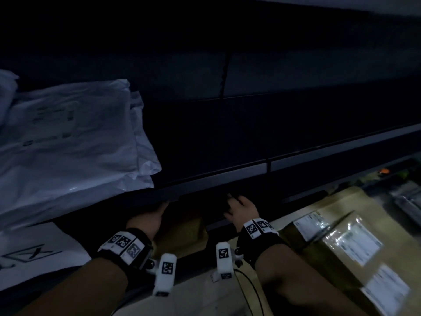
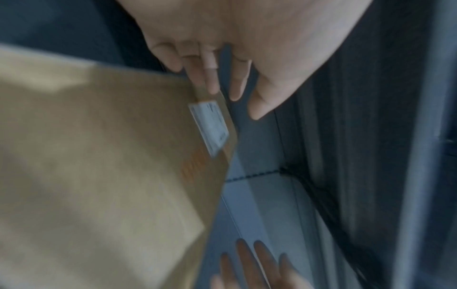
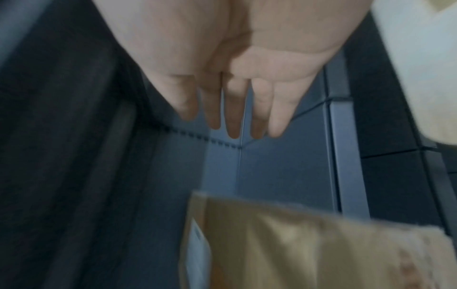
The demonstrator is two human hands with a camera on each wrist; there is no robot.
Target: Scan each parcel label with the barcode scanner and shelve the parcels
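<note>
Head view, dim. Both hands reach under the front lip of a dark shelf (image 1: 227,176) at lower centre of the frame. Left hand (image 1: 148,221): fingers hidden beneath the lip. Right hand (image 1: 241,208): knuckles visible, fingertips lost in shadow. Between the two wrists, a strip of brown envelope (image 1: 182,233), mostly hidden by the shelf edge.

Left of frame, on top of the shelf: white plastic mailers (image 1: 68,137), stacked, faint print on the top one. Lower right: boxes (image 1: 337,245) wrapped in clear film, white labels facing up, lying on a large tan bag (image 1: 341,201). No barcode scanner can be made out in any view.

Left wrist view, blurred, shows what the head view cannot. The left hand (image 2: 222,58) has straightened fingers (image 2: 210,78) resting along the upper edge of the brown envelope (image 2: 99,156), the thumb standing clear to the right; whether anything is pinched, I cannot tell. The envelope fills the left half of the frame and carries a small white label (image 2: 210,127) near its upper right corner. It lies on the grey shelf floor (image 2: 267,205). At bottom centre, the right hand's fingers (image 2: 247,260) show spread and flat.

Right wrist view, blurred. The right hand (image 3: 235,88) is wide, fingers (image 3: 233,117) straight and slightly parted, holding nothing, pointing toward the rear corner of the shelf bay (image 3: 272,166). The brown envelope (image 3: 296,250) lies at lower right, apart from these fingers, with the white label (image 3: 197,244) on its left edge.
</note>
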